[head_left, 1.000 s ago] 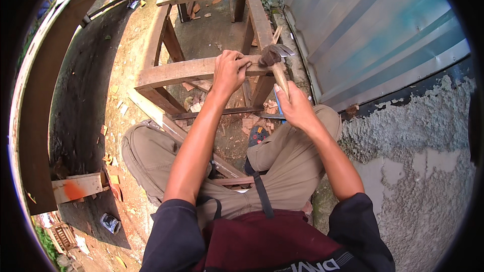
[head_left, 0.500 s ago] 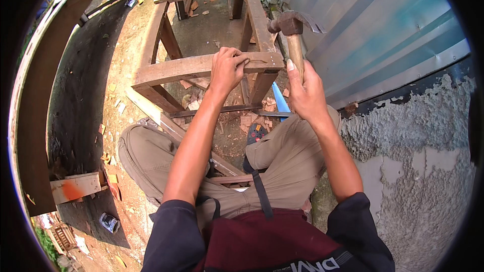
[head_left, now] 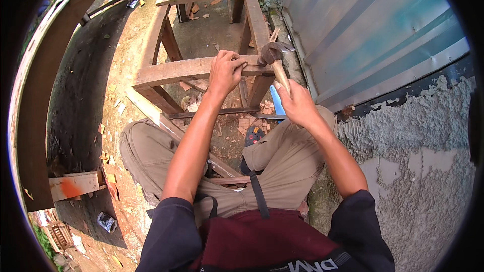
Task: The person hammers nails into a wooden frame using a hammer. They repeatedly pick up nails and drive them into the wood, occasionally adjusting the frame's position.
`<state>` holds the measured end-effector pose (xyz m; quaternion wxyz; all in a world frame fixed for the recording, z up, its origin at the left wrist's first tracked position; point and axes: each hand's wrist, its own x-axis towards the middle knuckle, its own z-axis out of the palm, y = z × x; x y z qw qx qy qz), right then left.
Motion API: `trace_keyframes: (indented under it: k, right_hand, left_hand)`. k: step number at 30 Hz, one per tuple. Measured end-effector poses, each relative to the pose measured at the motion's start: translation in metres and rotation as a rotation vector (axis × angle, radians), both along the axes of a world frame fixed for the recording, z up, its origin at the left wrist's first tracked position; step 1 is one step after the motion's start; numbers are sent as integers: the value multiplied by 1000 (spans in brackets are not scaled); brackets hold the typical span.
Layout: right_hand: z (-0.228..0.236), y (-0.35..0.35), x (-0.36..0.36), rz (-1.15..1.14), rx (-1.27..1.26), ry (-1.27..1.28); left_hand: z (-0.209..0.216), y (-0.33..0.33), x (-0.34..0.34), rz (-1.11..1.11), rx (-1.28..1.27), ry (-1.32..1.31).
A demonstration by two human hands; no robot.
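A: Largest first?

B: Ribbed metal panel [head_left: 383,25], filling the upper right. Then a wooden frame [head_left: 258,27] at upper centre, slatted at its far end, with a thick rail [head_left: 184,70] across the near end.

A: And over at lower left?

B: Short board [head_left: 74,186] with an orange patch, near the rim.

A: Close to the rail?

B: Below its right end, a blue blade [head_left: 277,102], partly hidden. Higher up, a hammer [head_left: 280,73], with its head at the rail's right end and its claw toward the right. Can't tell whether touching the wood.

A: Hands?

B: Left hand [head_left: 225,73] near centre, on the rail, with bent fingers close to the hammer head. Can't tell whether pinching anything. Right hand [head_left: 297,103] right of centre, wrapped round the hammer's handle.

A: Smaller still?

B: Can [head_left: 106,222] at lower left; wood chips [head_left: 245,122] scattered below the rail, near centre.
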<state>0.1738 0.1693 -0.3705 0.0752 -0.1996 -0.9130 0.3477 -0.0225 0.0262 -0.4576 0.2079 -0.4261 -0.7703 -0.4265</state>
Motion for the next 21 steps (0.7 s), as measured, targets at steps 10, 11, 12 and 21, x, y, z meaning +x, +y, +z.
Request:
trace_keyframes:
  k: [10, 11, 12, 21]
  right_hand:
    - [-3, -23, 1, -77, -102, 228]
    - [-10, -24, 1, -67, -102, 183]
    - [-22, -23, 2, -82, -94, 201]
    - [-50, -26, -7, -106, -104, 264]
  left_hand:
    - [-2, -10, 0, -14, -9, 144]
    - [-5, -18, 3, -25, -112, 175]
    - [-6, -19, 10, -3, -133, 219]
    - [-20, -25, 16, 111, -295, 258]
